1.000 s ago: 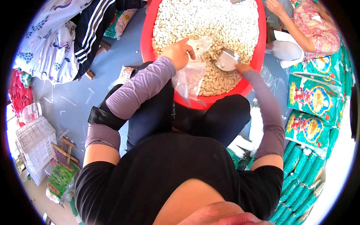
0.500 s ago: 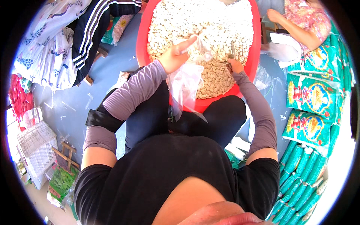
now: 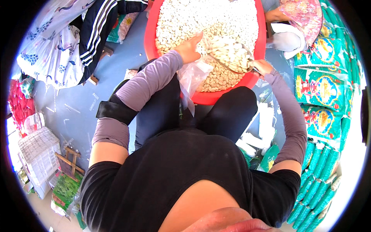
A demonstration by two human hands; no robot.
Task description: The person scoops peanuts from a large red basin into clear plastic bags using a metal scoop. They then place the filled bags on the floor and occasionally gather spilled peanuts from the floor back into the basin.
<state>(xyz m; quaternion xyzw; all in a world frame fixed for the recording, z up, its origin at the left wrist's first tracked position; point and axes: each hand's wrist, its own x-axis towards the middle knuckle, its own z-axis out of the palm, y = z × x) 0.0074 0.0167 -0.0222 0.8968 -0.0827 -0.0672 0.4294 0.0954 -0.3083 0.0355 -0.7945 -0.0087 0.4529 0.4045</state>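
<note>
A red tub in front of my knees is heaped with pale, flat seeds that look like pumpkin seeds. My left hand is over the tub's left part, closed on a clear plastic bag that hangs down toward my lap. My right hand is at the tub's right rim, gripping the handle of a scoop. Seeds are piled high in the scoop, whose front reaches close to the bag. The bag's mouth is hard to make out against the seeds.
Green printed packages are stacked at the right. A co-worker's floral sleeve is at the upper right. Another person's striped dark trousers are at the upper left. A white wire basket stands at the lower left.
My right hand has lifted the scoop out of the seeds, now heaped full, and moved to the right. My left hand shifted slightly right with the bag. The co-worker's arm has drawn back.
</note>
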